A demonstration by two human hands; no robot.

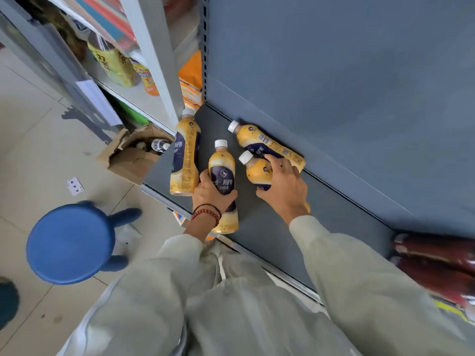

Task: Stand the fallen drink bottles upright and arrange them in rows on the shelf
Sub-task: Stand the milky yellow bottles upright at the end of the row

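A dark grey back panel (334, 73) rises behind a grey shelf (270, 227) set above a pale tiled floor (38, 137). On the floor stand a blue stool (69, 242) and a torn cardboard box (131, 160). Four yellow bottles sit on the shelf: the left bottle (185, 155) at its end and the rear bottle (270, 143) lying along the panel. The hands are apart: the left hand (210, 194) grips the middle bottle (222, 173), and the right hand (285, 186) wraps another bottle (258, 170). A playing card (74, 186) lies on the tiles.

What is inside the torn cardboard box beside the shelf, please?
A dark bottle with a pale label shows inside the cardboard box; its flaps hide whatever else is in there.
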